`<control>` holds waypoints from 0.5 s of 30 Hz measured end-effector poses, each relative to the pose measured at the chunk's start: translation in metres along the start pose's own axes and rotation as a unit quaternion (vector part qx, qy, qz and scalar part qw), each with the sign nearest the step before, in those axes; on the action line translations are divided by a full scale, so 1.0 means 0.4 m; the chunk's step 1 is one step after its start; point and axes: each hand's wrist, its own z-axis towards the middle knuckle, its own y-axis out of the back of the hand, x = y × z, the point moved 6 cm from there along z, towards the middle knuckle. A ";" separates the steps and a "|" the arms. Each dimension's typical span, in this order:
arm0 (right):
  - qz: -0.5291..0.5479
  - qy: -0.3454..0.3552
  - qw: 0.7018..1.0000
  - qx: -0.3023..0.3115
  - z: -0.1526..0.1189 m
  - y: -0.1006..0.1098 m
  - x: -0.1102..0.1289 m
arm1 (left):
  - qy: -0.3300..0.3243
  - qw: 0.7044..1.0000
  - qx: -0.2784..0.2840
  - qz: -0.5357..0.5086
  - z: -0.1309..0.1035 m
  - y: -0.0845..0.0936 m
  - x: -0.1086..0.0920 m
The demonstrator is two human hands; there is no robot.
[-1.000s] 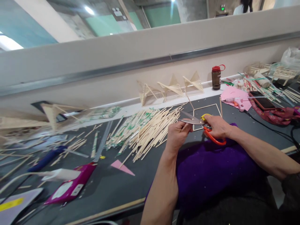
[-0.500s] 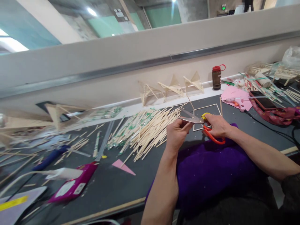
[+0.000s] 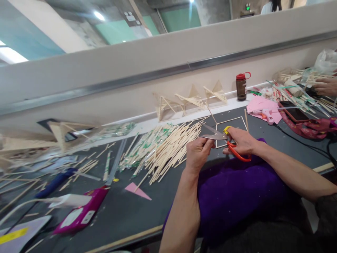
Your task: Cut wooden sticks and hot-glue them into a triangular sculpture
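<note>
My right hand [image 3: 240, 140] is wrapped round the red and yellow handles of the scissors [image 3: 217, 135], whose blades stand apart and point left. My left hand [image 3: 197, 153] is closed in a pinch right at the lower blade; whatever lies between its fingers is too small to make out. Behind the scissors a thin square stick frame [image 3: 231, 120] lies on the dark table [image 3: 121, 214]. To the left of my left hand is a large pile of wooden sticks [image 3: 168, 151]. Purple cloth [image 3: 237, 196] covers my lap below both hands.
Three stick models [image 3: 192, 98] stand along the wall, with a brown bottle [image 3: 241, 88] to their right. A pink glue gun [image 3: 267, 114] and a phone [image 3: 295, 111] lie at right. Another person's hand [image 3: 326, 86] is at the far right. A magenta box [image 3: 81, 211] sits at left.
The view has shifted slightly. Another person's hand has come in at the far right. My right hand's fingers have shifted slightly on the scissors, which remain open beside my left hand.
</note>
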 end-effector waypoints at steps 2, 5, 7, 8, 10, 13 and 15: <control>0.004 0.007 1.000 0.002 0.000 -0.003 -0.001 | -0.012 1.000 0.008 -0.001 0.000 0.000 -0.008; 0.012 0.013 1.000 0.005 -0.001 -0.005 -0.002 | -0.026 0.999 0.021 -0.008 0.000 -0.001 -0.019; 0.015 0.012 1.000 0.002 -0.002 -0.006 -0.002 | -0.026 0.999 0.023 -0.011 -0.001 0.000 -0.023; 0.014 0.011 1.000 0.000 -0.003 -0.005 -0.002 | -0.023 0.999 0.021 -0.013 -0.002 0.001 -0.023; 0.006 0.011 1.000 -0.004 -0.004 -0.004 0.000 | -0.015 1.000 0.018 -0.016 -0.003 0.001 -0.024; -0.002 0.007 1.000 -0.003 -0.006 -0.001 0.005 | -0.006 1.000 0.010 -0.019 -0.004 0.002 -0.025; -0.004 -0.006 1.000 -0.001 -0.007 0.000 0.004 | -0.002 1.000 0.005 -0.019 -0.003 0.001 -0.023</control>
